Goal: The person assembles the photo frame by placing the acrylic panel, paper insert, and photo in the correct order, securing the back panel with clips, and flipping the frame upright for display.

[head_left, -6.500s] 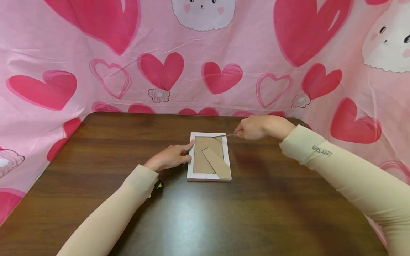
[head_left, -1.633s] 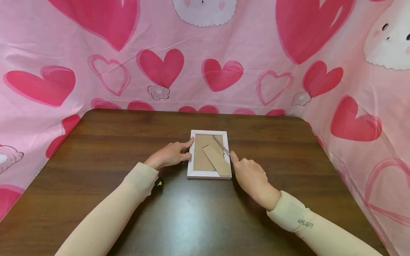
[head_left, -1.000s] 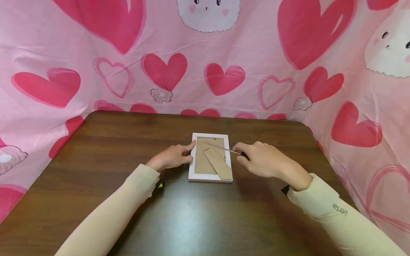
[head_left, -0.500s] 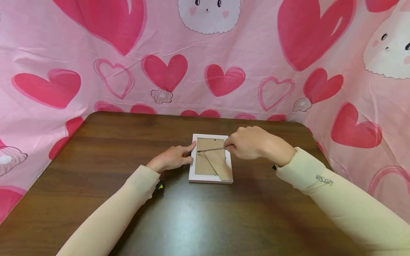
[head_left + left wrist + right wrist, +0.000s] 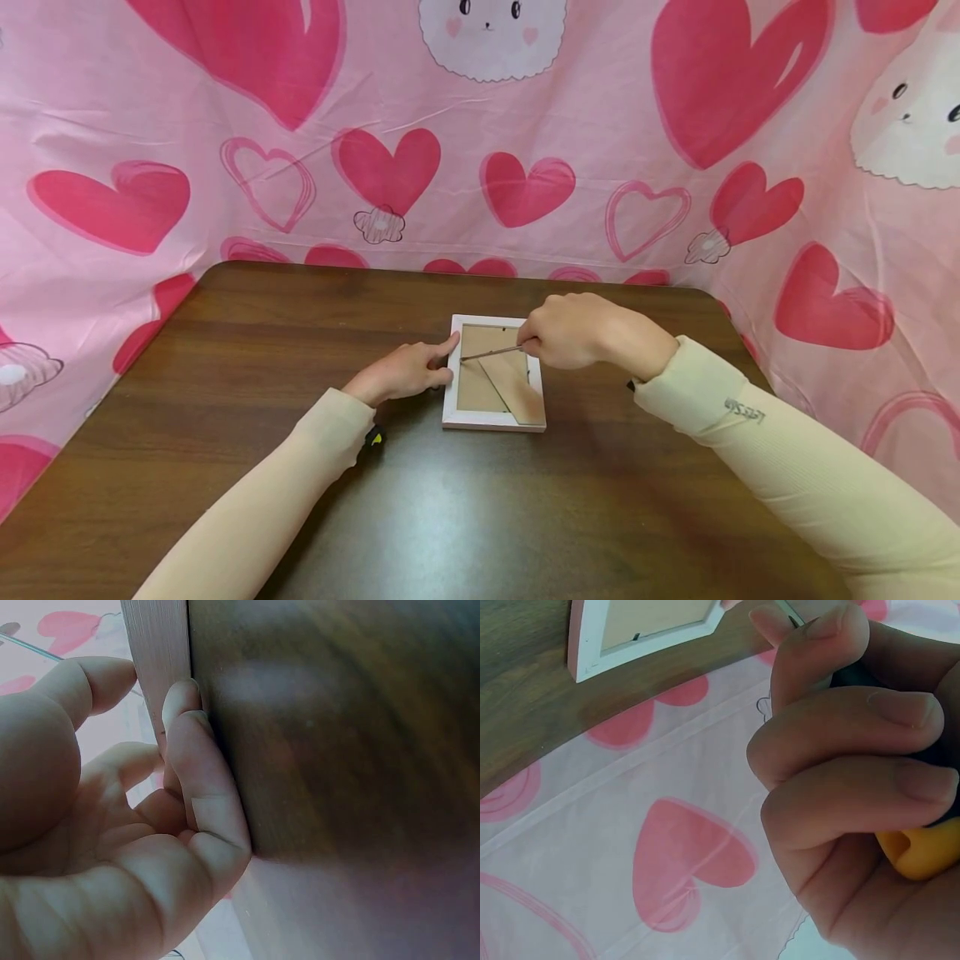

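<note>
A white picture frame (image 5: pixel 487 418) lies face down on the table, its brown backing board (image 5: pixel 472 390) and slanted stand (image 5: pixel 512 390) showing. My left hand (image 5: pixel 401 371) presses its fingertips against the frame's left side; the left wrist view shows them all along that one side wall. My right hand (image 5: pixel 572 332) grips a screwdriver (image 5: pixel 491 354) over the frame's right border. Its thin metal shaft points left, with the tip at the inner left edge of the frame. In the right wrist view, fingers curl round its dark handle with a yellow end (image 5: pixel 922 851).
Small dark metal tabs (image 5: pixel 636 637) sit along the frame's inner edges. The brown wooden table (image 5: pixel 450 517) reaches back to a pink heart-patterned cloth (image 5: pixel 300 100), which also hangs at both sides.
The screwdriver tip has gone from the frame's top inner edge to its left inner edge. My right hand dropped lower right, then came back up over the right border; the left hand stays put.
</note>
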Available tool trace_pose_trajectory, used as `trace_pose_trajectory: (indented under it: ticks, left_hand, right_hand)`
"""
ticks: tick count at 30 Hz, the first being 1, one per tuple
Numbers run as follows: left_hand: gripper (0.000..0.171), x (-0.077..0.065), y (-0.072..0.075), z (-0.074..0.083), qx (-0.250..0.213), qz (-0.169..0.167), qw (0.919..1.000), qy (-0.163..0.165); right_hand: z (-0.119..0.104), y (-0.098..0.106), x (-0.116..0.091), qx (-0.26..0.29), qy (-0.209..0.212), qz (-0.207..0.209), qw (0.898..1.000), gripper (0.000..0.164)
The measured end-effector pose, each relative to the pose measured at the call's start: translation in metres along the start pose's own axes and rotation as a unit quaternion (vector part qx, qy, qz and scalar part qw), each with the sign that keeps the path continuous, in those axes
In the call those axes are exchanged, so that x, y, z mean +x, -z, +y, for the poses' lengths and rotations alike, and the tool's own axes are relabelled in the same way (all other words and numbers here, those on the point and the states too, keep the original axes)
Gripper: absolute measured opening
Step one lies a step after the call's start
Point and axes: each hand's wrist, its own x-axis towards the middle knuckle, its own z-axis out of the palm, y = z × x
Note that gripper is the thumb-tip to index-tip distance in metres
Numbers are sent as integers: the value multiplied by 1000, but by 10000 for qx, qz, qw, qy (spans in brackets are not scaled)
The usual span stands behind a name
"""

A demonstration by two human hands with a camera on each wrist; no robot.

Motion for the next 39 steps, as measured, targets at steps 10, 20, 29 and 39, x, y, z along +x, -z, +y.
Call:
trace_pose_trajectory:
  ticks: [10, 20, 29, 39]
  left_hand:
    - [67, 0, 0, 0, 90, 46, 9999, -19]
    - [67, -1, 0, 0, 66, 31, 10000, 9]
    - [67, 0, -1, 1, 81, 16, 10000, 22]
    - [66, 0, -1, 1, 22, 48, 10000, 52]
  right_hand:
    - [-2, 3, 2, -68, 35, -113, 9999, 19]
    - [-2, 3, 2, -15, 19, -153, 9999, 23]
    - [-2, 2, 2, 11, 42, -107, 9999, 20]
    - [-7, 13, 12, -26, 79, -477, 9988, 21]
